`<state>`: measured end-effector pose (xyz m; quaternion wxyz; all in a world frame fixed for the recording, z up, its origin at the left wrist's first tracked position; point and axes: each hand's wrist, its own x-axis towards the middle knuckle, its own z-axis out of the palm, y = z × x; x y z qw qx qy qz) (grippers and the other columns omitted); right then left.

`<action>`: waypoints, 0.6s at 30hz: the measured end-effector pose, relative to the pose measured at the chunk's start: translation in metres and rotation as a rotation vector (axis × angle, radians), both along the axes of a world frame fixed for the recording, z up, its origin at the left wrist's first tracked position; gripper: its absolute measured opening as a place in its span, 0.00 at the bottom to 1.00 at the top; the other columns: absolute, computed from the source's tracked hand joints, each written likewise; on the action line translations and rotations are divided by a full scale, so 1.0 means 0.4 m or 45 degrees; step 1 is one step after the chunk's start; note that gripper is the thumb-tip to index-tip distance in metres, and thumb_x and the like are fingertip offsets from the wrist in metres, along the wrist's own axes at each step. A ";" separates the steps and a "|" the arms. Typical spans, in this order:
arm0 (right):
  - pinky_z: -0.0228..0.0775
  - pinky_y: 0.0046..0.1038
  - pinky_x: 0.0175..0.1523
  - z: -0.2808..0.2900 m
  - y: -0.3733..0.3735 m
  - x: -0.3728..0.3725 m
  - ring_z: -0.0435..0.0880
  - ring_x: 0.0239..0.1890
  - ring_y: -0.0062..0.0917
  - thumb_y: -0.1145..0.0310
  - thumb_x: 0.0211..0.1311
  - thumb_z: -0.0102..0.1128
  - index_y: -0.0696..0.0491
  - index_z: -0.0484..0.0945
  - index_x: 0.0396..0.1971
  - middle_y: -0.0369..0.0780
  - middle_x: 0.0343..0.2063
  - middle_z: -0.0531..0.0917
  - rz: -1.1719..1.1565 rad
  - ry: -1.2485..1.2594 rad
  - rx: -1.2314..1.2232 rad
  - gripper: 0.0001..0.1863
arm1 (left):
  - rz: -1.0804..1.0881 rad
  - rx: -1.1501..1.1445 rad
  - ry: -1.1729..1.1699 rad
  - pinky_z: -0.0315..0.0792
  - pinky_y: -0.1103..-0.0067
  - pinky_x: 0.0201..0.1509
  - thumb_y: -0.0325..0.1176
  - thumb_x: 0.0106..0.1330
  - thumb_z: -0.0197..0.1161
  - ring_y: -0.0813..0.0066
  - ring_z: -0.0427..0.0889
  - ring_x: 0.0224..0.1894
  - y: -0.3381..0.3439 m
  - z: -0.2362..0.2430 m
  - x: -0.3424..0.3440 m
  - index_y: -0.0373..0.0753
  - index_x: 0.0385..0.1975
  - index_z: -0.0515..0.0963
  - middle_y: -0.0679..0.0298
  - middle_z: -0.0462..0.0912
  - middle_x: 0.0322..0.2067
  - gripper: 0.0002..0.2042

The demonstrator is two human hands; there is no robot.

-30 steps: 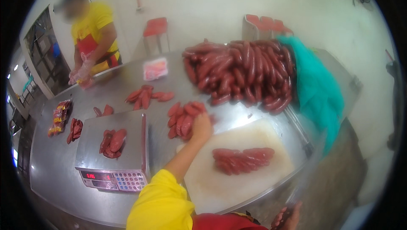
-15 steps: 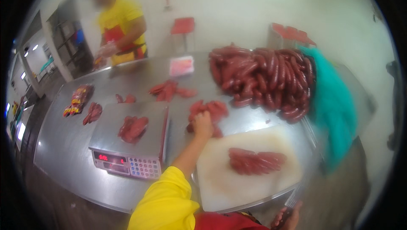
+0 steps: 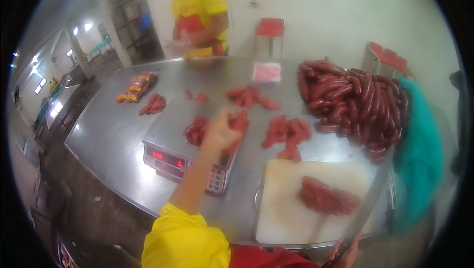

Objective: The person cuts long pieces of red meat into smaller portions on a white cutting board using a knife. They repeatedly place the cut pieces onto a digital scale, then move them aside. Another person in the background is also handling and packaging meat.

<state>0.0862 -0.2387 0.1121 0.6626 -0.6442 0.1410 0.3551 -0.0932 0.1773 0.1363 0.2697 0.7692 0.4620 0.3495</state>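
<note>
My left hand (image 3: 222,132) is closed around a few reddish sausages (image 3: 239,123), held above the right side of a digital scale (image 3: 163,162). Several sausages (image 3: 195,130) lie on the scale's plate, partly hidden by my hand. In my right hand (image 3: 348,254), at the lower edge, is a knife (image 3: 369,207) gripped by its dark handle, its long blade pointing up and away over the board's right edge. A row of sausages (image 3: 328,196) rests on the white cutting board (image 3: 279,213). Just beyond the board lies a loose group of sausages (image 3: 286,133).
A big heap of linked sausages (image 3: 353,100) covers the table's far right, beside a green cloth (image 3: 422,154). Farther back are loose sausages (image 3: 247,96), a white tray (image 3: 266,72) and packaged sausages (image 3: 138,86). Across the metal table (image 3: 106,124) stands a co-worker (image 3: 205,21) in yellow.
My left hand has moved from the sausage group beside the board to the scale, carrying sausages. My right hand still holds the knife. The whole view has swung left.
</note>
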 end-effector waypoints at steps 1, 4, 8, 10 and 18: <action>0.55 0.26 0.12 -0.003 0.001 0.004 0.62 0.07 0.25 0.30 0.60 0.37 0.50 0.71 0.22 0.35 0.08 0.66 0.030 -0.006 0.005 0.34 | 0.036 -0.092 0.092 0.71 0.66 0.50 0.33 0.45 0.69 0.53 0.78 0.46 0.017 0.027 -0.045 0.40 0.50 0.68 0.46 0.78 0.44 0.28; 0.55 0.27 0.12 -0.011 0.000 0.009 0.63 0.07 0.25 0.30 0.61 0.37 0.50 0.71 0.22 0.35 0.07 0.66 0.140 -0.122 0.049 0.34 | 0.357 0.314 0.583 0.61 0.57 0.60 0.40 0.47 0.70 0.50 0.66 0.61 0.027 0.024 -0.105 0.41 0.54 0.67 0.44 0.66 0.59 0.32; 0.55 0.27 0.12 -0.014 -0.002 0.015 0.62 0.07 0.25 0.30 0.61 0.37 0.50 0.70 0.22 0.35 0.08 0.66 0.056 -0.005 0.022 0.34 | 0.273 0.562 0.613 0.45 0.50 0.66 0.47 0.51 0.68 0.47 0.49 0.69 -0.025 -0.054 -0.096 0.43 0.56 0.68 0.46 0.54 0.65 0.32; 0.54 0.28 0.12 -0.014 -0.001 0.018 0.62 0.07 0.25 0.30 0.61 0.36 0.50 0.70 0.22 0.35 0.08 0.65 0.006 0.026 -0.036 0.35 | 0.206 0.740 0.588 0.42 0.51 0.67 0.48 0.54 0.66 0.48 0.48 0.69 -0.073 -0.087 -0.068 0.44 0.55 0.70 0.47 0.56 0.65 0.29; 0.48 0.24 0.10 -0.020 0.006 -0.008 0.60 0.07 0.21 0.29 0.60 0.37 0.46 0.71 0.25 0.31 0.08 0.64 0.052 -0.103 -0.033 0.32 | -0.181 0.527 0.236 0.44 0.56 0.67 0.44 0.57 0.64 0.59 0.62 0.64 -0.290 -0.188 0.001 0.45 0.46 0.76 0.59 0.71 0.57 0.18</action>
